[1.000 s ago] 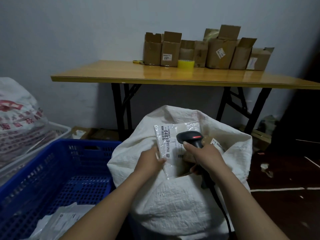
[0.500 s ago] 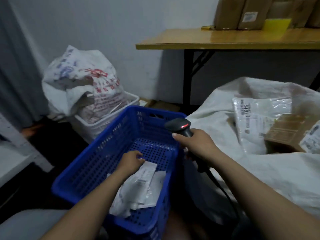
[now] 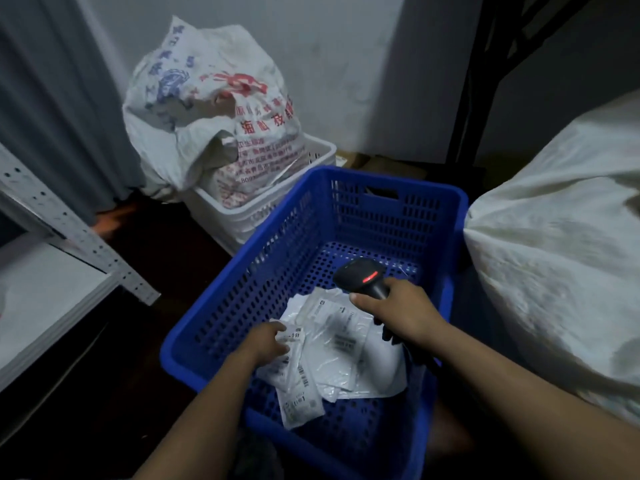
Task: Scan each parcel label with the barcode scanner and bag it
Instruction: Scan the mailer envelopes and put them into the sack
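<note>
Inside crate [image 3: 346, 180], left hand [image 3: 268, 341] pinching parcel [image 3: 299, 393]

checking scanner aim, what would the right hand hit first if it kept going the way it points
Likely the blue basket's floor past the parcels, with the scanner leading the right hand; depth is unclear.

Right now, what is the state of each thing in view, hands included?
scanner, red light on, held over the crate.
right hand, grips the scanner.
left hand, grips a parcel in the crate.
crate, open, a few flat parcels inside.
sack, bulging, mouth not in view.
printed bag, crumpled, standing in a white basket.
</note>
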